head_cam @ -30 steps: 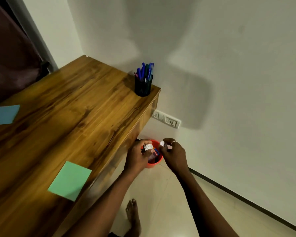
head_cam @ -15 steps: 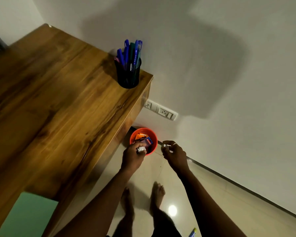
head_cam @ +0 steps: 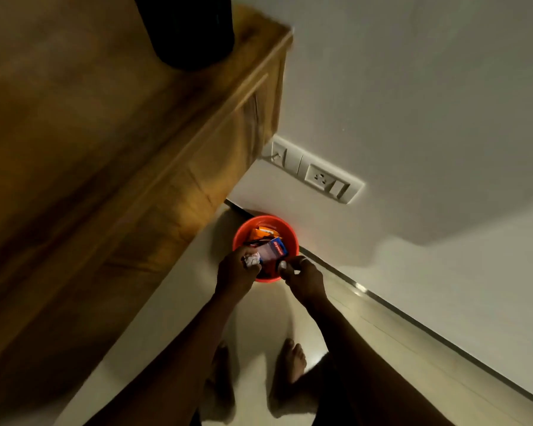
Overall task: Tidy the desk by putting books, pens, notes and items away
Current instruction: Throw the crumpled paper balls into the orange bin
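Observation:
An orange bin (head_cam: 286,230) stands on the floor by the wall, beside the desk's end. Wrappers and scraps lie inside it. My left hand (head_cam: 236,273) hovers over the bin's near rim, closed around a crumpled white paper ball (head_cam: 252,259). My right hand (head_cam: 303,278) is at the rim's right side, pinching a small white scrap of paper (head_cam: 282,265) between its fingertips. The wooden desk (head_cam: 90,142) fills the left of the view, blurred. The black pen holder (head_cam: 186,29) stands at the desk's far corner, cut off by the frame's top.
A white socket plate (head_cam: 316,172) is on the wall above the bin. My bare feet (head_cam: 291,361) stand on the pale tiled floor below my arms. A dark skirting line runs along the wall to the right.
The view has dropped and moved closer to the floor, so the desk and bin look larger. Both hands have stayed over the bin, still holding their papers. The notes on the desk left the view.

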